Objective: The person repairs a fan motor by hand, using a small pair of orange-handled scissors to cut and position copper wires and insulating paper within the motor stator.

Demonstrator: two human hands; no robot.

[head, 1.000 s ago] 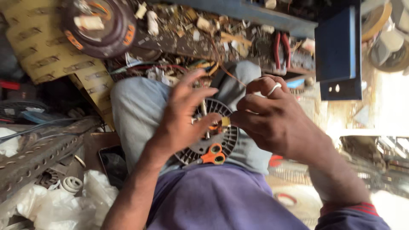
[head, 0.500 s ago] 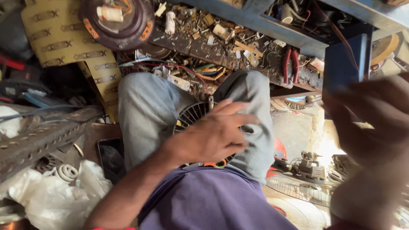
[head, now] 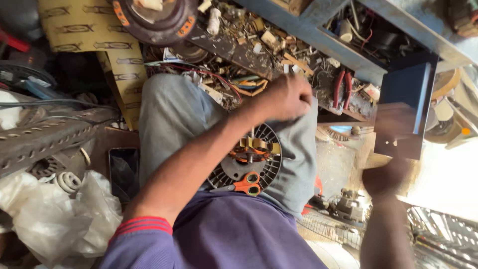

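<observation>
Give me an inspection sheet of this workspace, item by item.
Surface: the person's lap in grey trousers serves as the bench.
Job's things: round fan motor lies between the knees, with orange-handled scissors lying on it.
Clutter: phone, plastic bags, perforated metal bar, red-handled pliers, and small scraps on the floor.
Grippers: left hand is a closed fist with curled fingers above the motor, and its contents are hidden. Right hand is raised at the side, too blurred to judge.
Cables: red wires lie past the knee.
Surroundings: patterned cardboard, dark blue box, wire fan guard.
</observation>
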